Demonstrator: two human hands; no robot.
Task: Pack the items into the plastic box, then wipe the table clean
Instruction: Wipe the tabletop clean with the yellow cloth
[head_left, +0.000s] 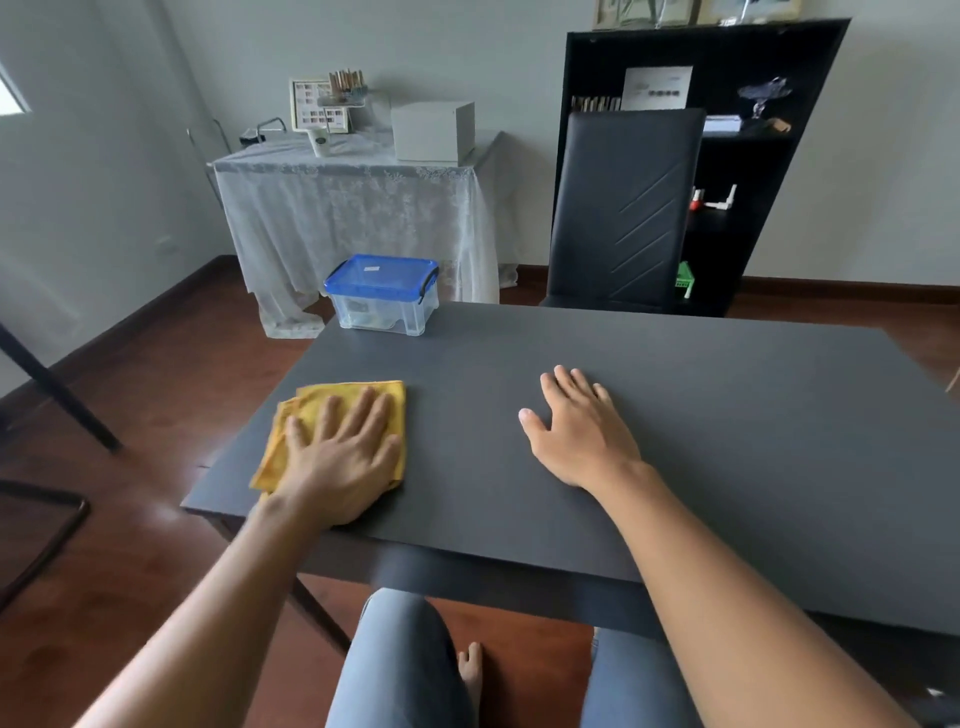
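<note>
The left hand (345, 457) lay flat, fingers spread, pressing down on the folded yellow cloth (332, 426) near the table's (727, 441) front-left corner, while the right hand (579, 428) rested palm-down and open on bare tabletop, well apart from it. The plastic box (383, 295) sat at the far-left corner with its blue lid on. There was a small sticker on the lid, but it was too tiny to read.

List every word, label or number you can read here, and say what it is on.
No text here can be read.
Sticker on the blue lid of the plastic box: too small.
Paper cup logo on the side table: blurred.
White card on the black shelf: print too small.
Framed chart: illegible.
</note>
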